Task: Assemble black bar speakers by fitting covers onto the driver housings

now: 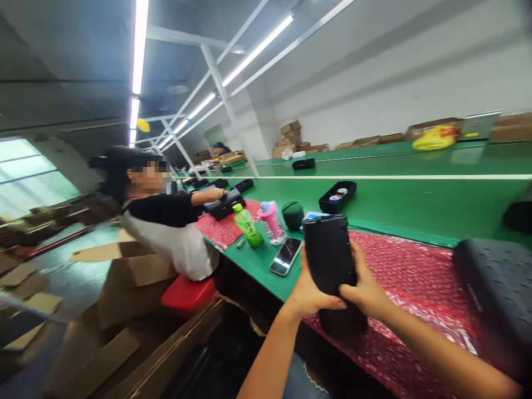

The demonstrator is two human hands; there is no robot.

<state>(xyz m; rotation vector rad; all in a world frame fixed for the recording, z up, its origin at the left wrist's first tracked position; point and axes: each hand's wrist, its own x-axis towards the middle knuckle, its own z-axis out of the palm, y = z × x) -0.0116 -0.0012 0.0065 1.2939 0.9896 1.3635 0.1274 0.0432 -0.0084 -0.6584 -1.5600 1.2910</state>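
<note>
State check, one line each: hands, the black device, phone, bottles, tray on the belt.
Left hand: gripping the black device from its left side.
Right hand: gripping the same device from its right.
Black device: held upright over the red bubble wrap.
Phone: flat on the green table, screen dark.
Green bottle: standing, capped.
Pink bottle: standing, lid on.
Black tray: on the belt, small parts inside.

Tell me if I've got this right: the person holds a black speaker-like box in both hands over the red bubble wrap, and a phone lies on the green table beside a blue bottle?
Not quite. The head view shows the bottle near the phone is green, with a pink cup beside it. The rest holds: left hand and right hand grip the black box over the red bubble wrap, on the green table.
</note>
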